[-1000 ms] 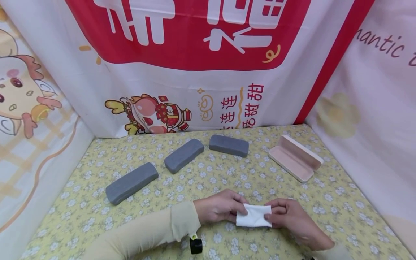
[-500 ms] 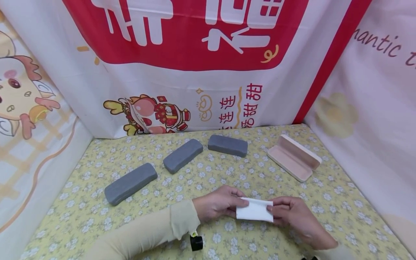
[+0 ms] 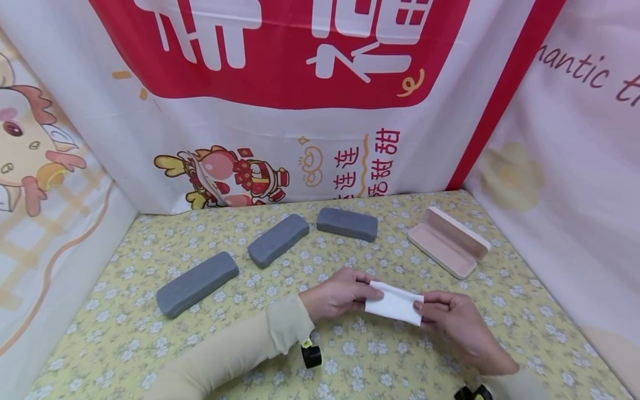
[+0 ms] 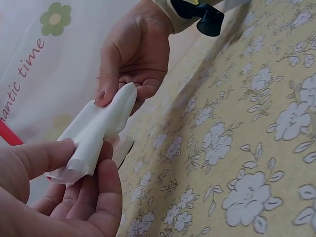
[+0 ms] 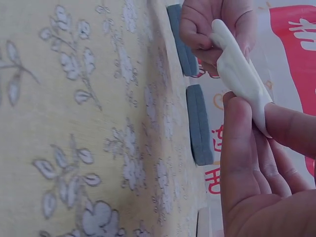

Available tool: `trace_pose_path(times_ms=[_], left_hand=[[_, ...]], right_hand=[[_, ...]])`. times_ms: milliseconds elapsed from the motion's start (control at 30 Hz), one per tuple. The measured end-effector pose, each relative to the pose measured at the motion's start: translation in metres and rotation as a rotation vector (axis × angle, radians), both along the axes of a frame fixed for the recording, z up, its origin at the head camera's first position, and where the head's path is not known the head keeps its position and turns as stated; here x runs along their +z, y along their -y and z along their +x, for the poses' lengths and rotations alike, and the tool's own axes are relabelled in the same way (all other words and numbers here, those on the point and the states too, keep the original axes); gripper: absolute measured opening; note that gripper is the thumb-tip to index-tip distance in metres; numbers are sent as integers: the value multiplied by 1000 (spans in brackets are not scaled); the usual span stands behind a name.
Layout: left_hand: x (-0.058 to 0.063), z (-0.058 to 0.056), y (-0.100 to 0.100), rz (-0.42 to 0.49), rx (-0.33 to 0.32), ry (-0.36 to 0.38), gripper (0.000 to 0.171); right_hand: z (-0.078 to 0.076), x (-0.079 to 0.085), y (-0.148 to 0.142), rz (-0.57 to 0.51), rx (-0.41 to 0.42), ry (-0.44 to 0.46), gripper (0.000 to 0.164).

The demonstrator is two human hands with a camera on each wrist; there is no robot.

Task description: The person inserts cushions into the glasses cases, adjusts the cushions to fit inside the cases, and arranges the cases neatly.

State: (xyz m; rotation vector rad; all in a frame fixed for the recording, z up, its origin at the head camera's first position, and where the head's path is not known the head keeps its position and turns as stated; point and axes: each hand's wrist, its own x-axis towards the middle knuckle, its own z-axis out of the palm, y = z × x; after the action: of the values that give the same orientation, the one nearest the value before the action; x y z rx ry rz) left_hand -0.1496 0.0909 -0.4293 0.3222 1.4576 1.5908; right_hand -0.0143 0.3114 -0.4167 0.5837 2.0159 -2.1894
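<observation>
A folded white tissue (image 3: 395, 303) is stretched between both hands, held above the tablecloth. My left hand (image 3: 336, 296) pinches its left end between thumb and fingers. At the opposite end, the right hand (image 3: 462, 325) grips it the same way. Seen from the left wrist, the tissue (image 4: 96, 131) shows loose folded layers, with the left thumb on top and the fingers beneath. In the right wrist view the tissue (image 5: 240, 74) appears nearly edge-on, bulging between the two hands.
Behind the hands stand three grey cases, one at left (image 3: 197, 284), one in the middle (image 3: 278, 240) and one at the back (image 3: 347, 224). An open pinkish case (image 3: 442, 250) lies at the right. Printed fabric walls border the floral tablecloth (image 3: 125, 333).
Both hands have lifted slightly away from me, carrying the tissue, which now tilts down to the right. It looks flatter and smoother than a second ago. The cases stay put.
</observation>
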Motion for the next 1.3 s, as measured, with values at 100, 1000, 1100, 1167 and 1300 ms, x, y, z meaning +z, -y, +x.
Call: trace_pose_path(times_ms=[100, 1000, 1100, 1167, 1300], left_hand=[[1, -2, -2, -1, -4, 2, 24], [1, -29, -33, 16, 43, -43, 34], [1, -32, -37, -7, 51, -85, 31], [2, -34, -40, -16, 53, -94, 28], [2, -36, -48, -10, 24, -100, 24]], right_hand=[[-2, 1, -1, 15, -23, -22, 16], [-14, 10, -21, -43, -137, -29, 33], [-17, 8, -24, -40, -144, -28, 35], [-18, 8, -26, -46, -147, -27, 33], [-19, 9, -30, -36, -159, -45, 29]])
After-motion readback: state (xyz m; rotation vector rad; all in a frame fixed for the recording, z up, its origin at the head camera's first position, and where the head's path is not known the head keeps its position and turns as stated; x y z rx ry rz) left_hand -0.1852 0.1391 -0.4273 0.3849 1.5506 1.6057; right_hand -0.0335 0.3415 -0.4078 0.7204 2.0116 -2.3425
